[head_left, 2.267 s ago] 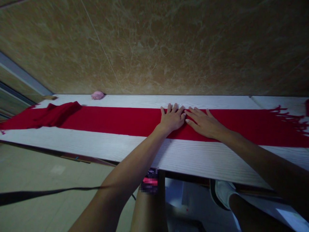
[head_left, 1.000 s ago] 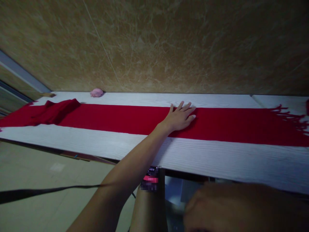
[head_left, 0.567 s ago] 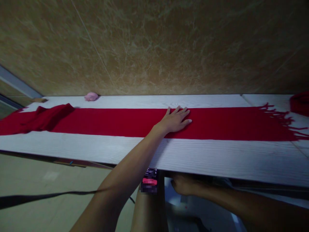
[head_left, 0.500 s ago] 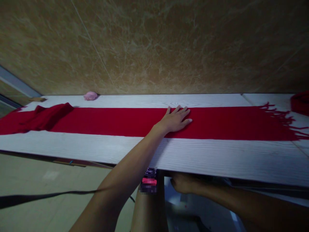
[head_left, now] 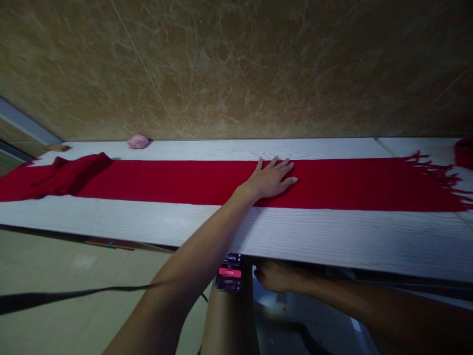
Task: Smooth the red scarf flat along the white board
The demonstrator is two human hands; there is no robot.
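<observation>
A long red scarf (head_left: 185, 182) lies stretched lengthwise along a white wood-grain tabletop (head_left: 314, 231). Its right end finishes in a loose fringe, and toward the left it is bunched in raised folds. My left hand (head_left: 271, 180) rests palm down on the middle of the scarf, fingers spread. Below the table's front edge is my right hand (head_left: 275, 276), in shadow beside my leg; its fingers are mostly hidden, and whether it holds anything does not show. A phone (head_left: 229, 272) with a lit screen lies on my thigh, partly beneath the table edge.
A small pink pig figure (head_left: 138, 142) sits at the back against the brown marbled wall (head_left: 236, 69). Another dark red bundle (head_left: 464, 152) is at the far right. A small brown object (head_left: 57, 147) lies at the back left. A black strap (head_left: 74, 294) crosses at lower left.
The view has shifted slightly, so the table sits a little higher. My right hand has moved slightly left under the table edge. My left hand stays flat on the scarf.
</observation>
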